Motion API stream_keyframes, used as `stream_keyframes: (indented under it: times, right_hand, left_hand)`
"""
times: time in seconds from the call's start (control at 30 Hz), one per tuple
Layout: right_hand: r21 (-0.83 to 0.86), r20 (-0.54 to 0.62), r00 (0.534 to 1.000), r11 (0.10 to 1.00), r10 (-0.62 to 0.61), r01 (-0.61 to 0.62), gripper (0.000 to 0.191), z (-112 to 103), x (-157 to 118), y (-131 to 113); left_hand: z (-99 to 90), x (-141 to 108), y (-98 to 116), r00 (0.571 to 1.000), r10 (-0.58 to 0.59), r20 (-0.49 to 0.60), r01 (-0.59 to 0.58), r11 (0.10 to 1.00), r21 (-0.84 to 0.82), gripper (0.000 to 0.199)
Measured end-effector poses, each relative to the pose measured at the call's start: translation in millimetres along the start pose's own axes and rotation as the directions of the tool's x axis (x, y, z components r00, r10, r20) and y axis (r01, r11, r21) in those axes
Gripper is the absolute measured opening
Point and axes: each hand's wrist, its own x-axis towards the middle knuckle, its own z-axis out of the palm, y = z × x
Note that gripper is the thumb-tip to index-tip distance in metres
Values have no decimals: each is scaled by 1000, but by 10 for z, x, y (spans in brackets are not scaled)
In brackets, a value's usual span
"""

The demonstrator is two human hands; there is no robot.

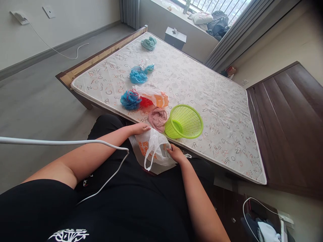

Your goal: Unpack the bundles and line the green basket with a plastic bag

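Note:
A white plastic bag (161, 155) with orange lettering is held over my lap, its loop handles hanging loosely towards me. My left hand (141, 128) pinches its upper left side, and my right hand (176, 153) grips the right edge of its opening. Just beyond the bag, on the mattress edge, lies a rolled pink towel (157, 118). To the right of that towel a lime-green mesh basket (174, 129) stands tilted. Behind them are a crumpled white and orange plastic bag (161, 99), a red plastic bag (145, 102) and a bunched blue plastic bag (130, 100).
The mattress (217, 134) rests on a wooden bed frame (63, 76). Farther back lie more blue plastic bags (138, 75) and a rolled green towel (149, 43). A white cable (63, 142) crosses in front of my left arm. A nightstand (176, 37) stands below the window.

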Motion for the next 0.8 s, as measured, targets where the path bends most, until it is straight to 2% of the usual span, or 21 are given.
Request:
stream_keyframes:
  times: [0.8]
  right_hand:
    - [24,4,1000,1000,2,-2,31,4,12,21]
  left_hand:
    - [14,20,-30,1000,13,15,-13,1000,16,45]
